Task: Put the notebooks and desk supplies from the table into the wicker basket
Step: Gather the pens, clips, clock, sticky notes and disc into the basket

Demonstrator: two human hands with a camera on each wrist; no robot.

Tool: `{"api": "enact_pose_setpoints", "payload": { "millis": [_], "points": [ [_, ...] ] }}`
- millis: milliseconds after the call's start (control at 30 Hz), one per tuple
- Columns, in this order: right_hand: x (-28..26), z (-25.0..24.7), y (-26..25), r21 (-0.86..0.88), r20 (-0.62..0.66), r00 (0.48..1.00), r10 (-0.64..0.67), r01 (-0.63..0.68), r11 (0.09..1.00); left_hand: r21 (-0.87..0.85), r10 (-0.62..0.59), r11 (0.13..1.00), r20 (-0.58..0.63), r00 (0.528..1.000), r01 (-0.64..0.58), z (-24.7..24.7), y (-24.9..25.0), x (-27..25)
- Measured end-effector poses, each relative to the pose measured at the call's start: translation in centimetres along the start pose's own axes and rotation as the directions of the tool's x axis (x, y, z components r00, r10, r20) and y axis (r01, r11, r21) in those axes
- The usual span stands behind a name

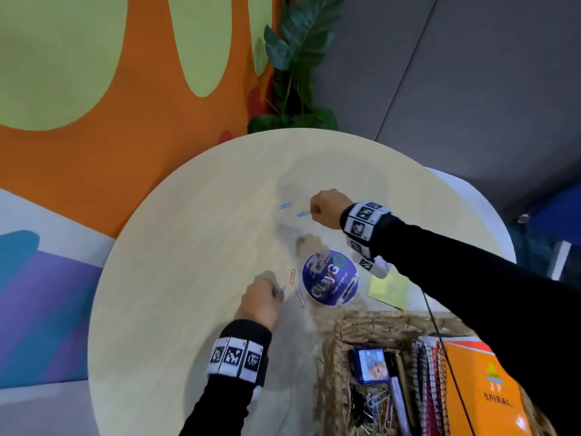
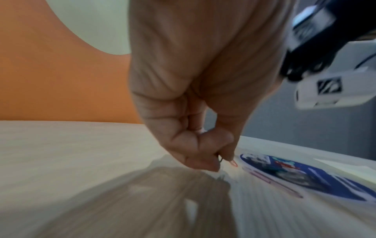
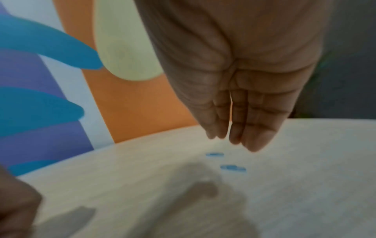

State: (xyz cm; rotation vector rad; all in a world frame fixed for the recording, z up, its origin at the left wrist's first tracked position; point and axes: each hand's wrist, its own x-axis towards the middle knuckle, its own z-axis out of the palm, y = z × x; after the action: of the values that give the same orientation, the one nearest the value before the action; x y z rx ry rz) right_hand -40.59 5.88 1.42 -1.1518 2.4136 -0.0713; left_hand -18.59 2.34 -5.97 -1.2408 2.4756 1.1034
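Loose paper clips are being gathered. The left hand point(image 1: 262, 305) is curled and pinches a blue clip point(image 1: 282, 290); the right hand point(image 3: 240, 99), fingers straight, hangs empty over two blue clips point(image 1: 303, 213). Each clip is best slid, then pinched. The table point(image 1: 188, 234) offers clear room; the wicker basket point(image 1: 338, 341) sits at its near-right edge.

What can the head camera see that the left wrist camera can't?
Only the head view shows the basket holding notebooks, two blue clips on the table and the right hand near them. Only the left wrist view shows the left hand's fingertips pinching a clip up close. Both show the left hand, the orange clip, the round sticker and the table.
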Motion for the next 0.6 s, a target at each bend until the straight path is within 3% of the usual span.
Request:
{"api": "enact_pose_setpoints", "payload": {
  "millis": [267,600],
  "points": [
    [7.8,4.4,1.3,0.058,0.002,0.999,0.049,-0.049,0.997,-0.103,0.018,0.994,-0.102,0.995,-0.028,-3.0,-3.3,-2.5],
    [8.1,5.7,1.6,-0.040,0.034,0.999,0.024,-0.022,0.999,-0.141,0.010,0.990,-0.131,0.991,-0.028,-3.5,-3.9,-2.5]
  ]
}}
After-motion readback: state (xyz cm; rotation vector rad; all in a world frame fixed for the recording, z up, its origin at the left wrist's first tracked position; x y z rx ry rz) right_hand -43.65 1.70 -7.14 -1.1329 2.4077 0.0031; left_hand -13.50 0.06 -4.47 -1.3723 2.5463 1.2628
